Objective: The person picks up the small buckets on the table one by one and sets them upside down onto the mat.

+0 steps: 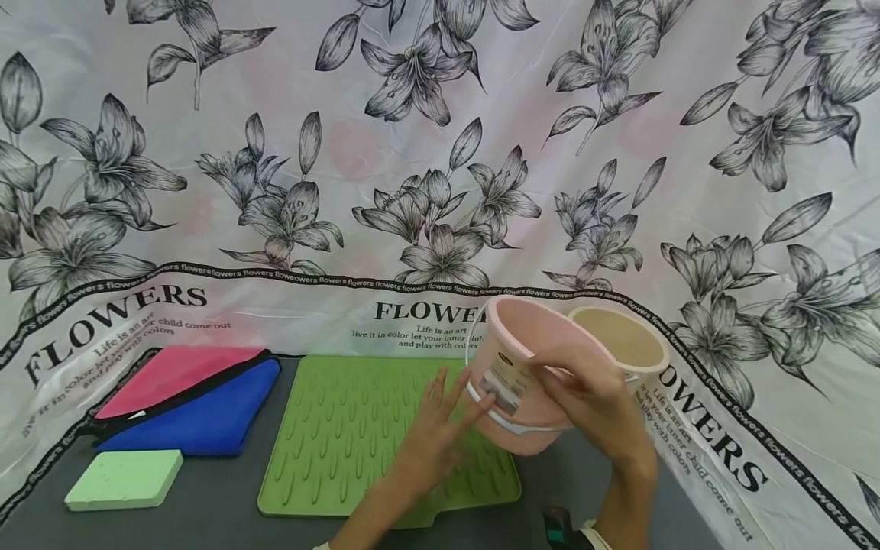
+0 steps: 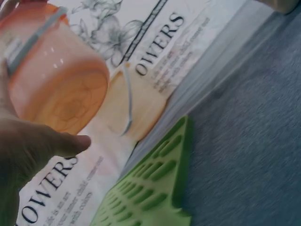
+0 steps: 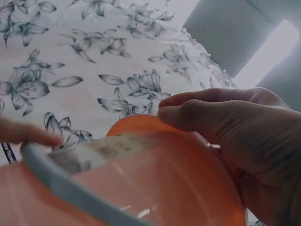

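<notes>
A pink bucket (image 1: 512, 344) with a paper label and a pale carrying handle (image 1: 512, 424) is held tilted above the right side of a green ridged mat (image 1: 337, 428). My right hand (image 1: 594, 401) pinches its rim between thumb and fingers, as the right wrist view (image 3: 225, 127) also shows. My left hand (image 1: 429, 439) is at the bucket's left side, fingers spread, a fingertip touching near the handle and label. In the left wrist view its thumb (image 2: 70, 143) points straight, apart from the bucket's base. Behind stands a cream bucket (image 1: 632, 336), partly hidden by the pink one.
A pink and blue pouch (image 1: 195, 405) lies at the left, with a light green block (image 1: 124, 480) in front of it. All of this is on a dark grey table (image 1: 220, 504). A flower-printed white cloth (image 1: 357, 252) hangs behind and runs down both sides.
</notes>
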The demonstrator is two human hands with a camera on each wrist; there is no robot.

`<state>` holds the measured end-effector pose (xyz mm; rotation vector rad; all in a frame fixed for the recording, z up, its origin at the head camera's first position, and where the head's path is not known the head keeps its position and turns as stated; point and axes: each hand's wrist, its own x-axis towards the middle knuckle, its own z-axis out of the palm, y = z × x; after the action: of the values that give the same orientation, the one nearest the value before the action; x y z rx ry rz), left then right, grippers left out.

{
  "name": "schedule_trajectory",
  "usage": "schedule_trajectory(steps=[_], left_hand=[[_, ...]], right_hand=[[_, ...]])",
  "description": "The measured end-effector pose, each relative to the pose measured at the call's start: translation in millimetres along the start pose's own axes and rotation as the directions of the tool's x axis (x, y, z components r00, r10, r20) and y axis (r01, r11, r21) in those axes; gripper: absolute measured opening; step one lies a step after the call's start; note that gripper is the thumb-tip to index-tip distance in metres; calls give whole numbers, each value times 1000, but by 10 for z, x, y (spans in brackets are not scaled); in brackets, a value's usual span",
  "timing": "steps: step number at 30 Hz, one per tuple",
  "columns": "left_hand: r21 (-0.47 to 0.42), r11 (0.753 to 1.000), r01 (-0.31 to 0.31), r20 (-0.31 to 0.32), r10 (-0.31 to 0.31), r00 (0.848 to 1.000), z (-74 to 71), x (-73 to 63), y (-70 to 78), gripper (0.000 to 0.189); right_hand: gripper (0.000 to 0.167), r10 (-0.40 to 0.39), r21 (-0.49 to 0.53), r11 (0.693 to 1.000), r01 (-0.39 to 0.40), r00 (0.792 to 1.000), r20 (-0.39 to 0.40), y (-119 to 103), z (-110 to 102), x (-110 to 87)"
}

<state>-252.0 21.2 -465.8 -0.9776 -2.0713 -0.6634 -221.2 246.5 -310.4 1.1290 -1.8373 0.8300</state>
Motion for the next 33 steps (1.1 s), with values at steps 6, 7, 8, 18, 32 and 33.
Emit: schedule_trajectory(steps=[6,7,8,18,32,33], left_hand=[[-29,996,-87,-239,78,968,-75,43,-187,138],[-37,994,-100,-262,87,961,-92,52,-212,140],[-47,993,-112,-279,95,956,-107,59,-237,142],[-93,992,-89,-302,57,952,-271,-9,-571,161],[-267,961,-68,-300,-16,954,-384,-96,-727,124],[-274,955,-112,-315,21,949,-387,-85,-732,119]], right_hand=[[26,-30,64,997,39,991,-132,24,52,38],[26,-29,45,998,37,986,-161,29,72,46],[27,-22,40,999,30,982,-185,32,90,54],[24,59,82,996,-30,922,-382,-30,318,134],[16,410,316,905,-283,778,-476,-183,480,236],[17,439,327,893,-310,761,-477,-178,495,245]])
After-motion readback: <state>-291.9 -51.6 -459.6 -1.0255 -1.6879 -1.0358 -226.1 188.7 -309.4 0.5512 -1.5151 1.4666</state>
